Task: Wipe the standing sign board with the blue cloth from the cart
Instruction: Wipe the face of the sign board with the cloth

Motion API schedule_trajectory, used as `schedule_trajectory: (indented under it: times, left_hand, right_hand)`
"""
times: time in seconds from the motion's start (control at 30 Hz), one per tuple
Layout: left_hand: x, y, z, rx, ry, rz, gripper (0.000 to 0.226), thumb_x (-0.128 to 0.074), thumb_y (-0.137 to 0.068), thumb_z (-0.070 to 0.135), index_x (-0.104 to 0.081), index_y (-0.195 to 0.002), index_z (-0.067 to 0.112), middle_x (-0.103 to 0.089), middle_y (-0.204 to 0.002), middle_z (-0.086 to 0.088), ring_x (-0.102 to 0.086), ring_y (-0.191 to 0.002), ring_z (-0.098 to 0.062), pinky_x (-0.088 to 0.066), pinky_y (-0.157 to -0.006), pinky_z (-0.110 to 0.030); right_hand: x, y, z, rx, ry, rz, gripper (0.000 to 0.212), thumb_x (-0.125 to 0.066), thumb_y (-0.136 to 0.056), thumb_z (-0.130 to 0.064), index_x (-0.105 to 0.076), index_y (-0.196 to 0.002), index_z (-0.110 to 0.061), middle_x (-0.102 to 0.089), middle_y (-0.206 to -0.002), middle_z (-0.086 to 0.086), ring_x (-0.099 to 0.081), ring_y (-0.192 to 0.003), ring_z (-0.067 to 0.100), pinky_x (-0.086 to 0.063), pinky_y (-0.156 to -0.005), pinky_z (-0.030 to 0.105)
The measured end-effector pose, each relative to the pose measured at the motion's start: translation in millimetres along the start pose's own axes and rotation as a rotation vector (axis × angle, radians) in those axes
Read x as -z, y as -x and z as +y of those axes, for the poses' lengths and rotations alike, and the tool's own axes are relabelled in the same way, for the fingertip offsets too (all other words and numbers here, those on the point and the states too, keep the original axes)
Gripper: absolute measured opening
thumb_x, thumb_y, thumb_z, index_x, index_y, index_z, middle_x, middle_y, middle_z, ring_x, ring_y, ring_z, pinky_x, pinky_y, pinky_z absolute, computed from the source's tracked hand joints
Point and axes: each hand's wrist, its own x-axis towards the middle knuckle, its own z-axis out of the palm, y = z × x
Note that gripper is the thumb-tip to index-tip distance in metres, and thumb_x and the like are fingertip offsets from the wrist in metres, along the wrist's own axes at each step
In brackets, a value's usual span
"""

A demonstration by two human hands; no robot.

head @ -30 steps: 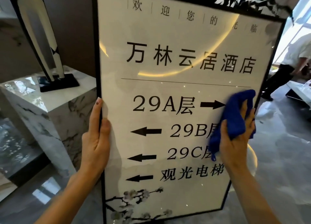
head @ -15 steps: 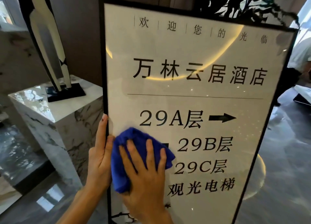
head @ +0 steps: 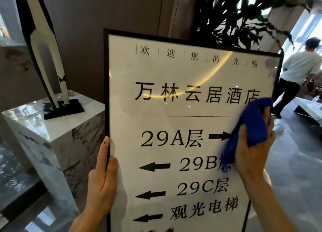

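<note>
The standing sign board (head: 174, 113) fills the middle of the view, white with black lettering, arrows and a thin black frame. My left hand (head: 102, 179) holds its left edge, thumb on the glass and fingers along the frame. My right hand (head: 252, 150) grips the bunched blue cloth (head: 250, 127) and presses it against the board's right side, over the end of the top arrow. The cloth's lower end hangs over part of the second text line.
A marble pedestal (head: 57, 139) with a tall black-and-white sculpture (head: 47, 57) stands close on the left. A dark plant (head: 244, 17) rises behind the board. A person in a white shirt (head: 299, 70) stands at the far right on the glossy floor (head: 296, 170).
My right hand swept the cloth from the board's right side to the left beside my left hand, then back to the right and higher. The view has tilted up.
</note>
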Motion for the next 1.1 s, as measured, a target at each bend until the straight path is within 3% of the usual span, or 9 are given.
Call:
schedule_trajectory:
  times: [0.13,0.3,0.43,0.53,0.63,0.73,0.87,1.0,1.1]
  left_hand:
    - [0,1,2,0.066,0.020,-0.018,0.048,-0.031,-0.093,0.053,-0.014,-0.128,0.081,-0.045,-0.076,0.062,-0.046,-0.066,0.034,-0.031,-0.054,0.009]
    - [2,3,2,0.092,0.015,0.043,0.047,-0.031,-0.089,0.058,-0.014,-0.123,0.085,-0.058,-0.058,0.030,-0.054,-0.047,-0.002,-0.034,-0.050,0.004]
    - [1,1,7,0.072,-0.035,0.088,0.046,-0.031,-0.084,0.061,-0.014,-0.117,0.089,-0.037,-0.073,0.032,-0.057,-0.058,0.019,-0.042,-0.054,-0.013]
    - [0,1,2,0.072,-0.062,0.087,0.046,-0.032,-0.083,0.062,-0.017,-0.118,0.088,-0.040,-0.071,0.032,-0.054,-0.055,0.004,-0.043,-0.055,-0.007]
    - [0,2,-8,0.121,-0.054,0.089,0.047,-0.035,-0.084,0.062,-0.023,-0.126,0.081,-0.058,-0.056,0.026,-0.051,-0.057,-0.004,-0.038,-0.049,0.000]
    - [-2,1,-5,0.176,-0.052,0.057,0.047,-0.035,-0.086,0.060,-0.023,-0.128,0.078,-0.060,-0.071,0.046,-0.054,-0.057,-0.010,-0.033,-0.047,0.002]
    - [0,0,2,0.189,-0.036,0.037,0.046,-0.035,-0.087,0.058,-0.022,-0.123,0.083,-0.059,-0.070,0.046,-0.053,-0.055,-0.009,-0.033,-0.048,0.002]
    - [3,3,2,0.117,-0.001,0.072,0.044,-0.032,-0.083,0.065,-0.019,-0.120,0.086,-0.054,-0.050,0.013,-0.049,-0.051,-0.011,-0.040,-0.045,-0.021]
    - [2,4,-1,0.069,-0.019,0.077,0.045,-0.030,-0.085,0.067,-0.014,-0.123,0.085,-0.042,-0.061,0.020,-0.044,-0.051,-0.007,-0.031,-0.048,-0.022]
  right_hand:
    - [-35,0,-55,-0.021,0.027,0.112,0.070,-0.044,-0.093,-0.049,-0.015,-0.156,-0.036,-0.017,-0.165,-0.001,-0.015,-0.151,0.033,-0.019,-0.119,0.064]
    - [-97,55,-153,0.460,0.175,-0.080,0.076,-0.047,-0.091,-0.041,-0.011,-0.158,-0.034,-0.015,-0.167,-0.004,-0.007,-0.155,0.031,-0.003,-0.122,0.061]
    - [-113,90,-176,0.746,0.248,-0.263,0.077,-0.044,-0.088,-0.049,-0.019,-0.158,-0.028,-0.010,-0.169,-0.003,0.002,-0.155,0.032,0.003,-0.122,0.060]
    - [-98,67,-160,0.850,0.292,-0.266,0.077,-0.048,-0.087,-0.047,-0.023,-0.157,-0.026,-0.016,-0.167,-0.001,-0.002,-0.156,0.028,-0.002,-0.123,0.059]
    - [-72,10,-130,0.726,0.361,-0.143,0.078,-0.046,-0.085,-0.043,-0.022,-0.157,-0.025,-0.019,-0.166,-0.001,-0.007,-0.155,0.026,-0.006,-0.123,0.058]
    - [-37,-57,-92,0.463,0.319,-0.049,0.077,-0.041,-0.086,-0.035,-0.013,-0.158,-0.031,-0.013,-0.167,-0.004,-0.007,-0.155,0.024,-0.005,-0.123,0.057]
    - [-6,-108,-64,0.127,0.054,0.081,0.070,-0.040,-0.090,-0.045,-0.016,-0.155,-0.034,-0.028,-0.162,-0.001,-0.028,-0.147,0.030,-0.026,-0.116,0.063]
    - [-28,-96,-87,0.035,0.023,0.158,0.074,-0.042,-0.089,-0.054,-0.020,-0.155,-0.030,-0.025,-0.164,0.002,-0.023,-0.148,0.033,-0.023,-0.117,0.062]
    - [-56,-54,-124,0.168,-0.036,0.151,0.073,-0.048,-0.088,-0.045,-0.016,-0.154,-0.039,-0.026,-0.161,-0.001,-0.022,-0.146,0.030,-0.022,-0.117,0.066]
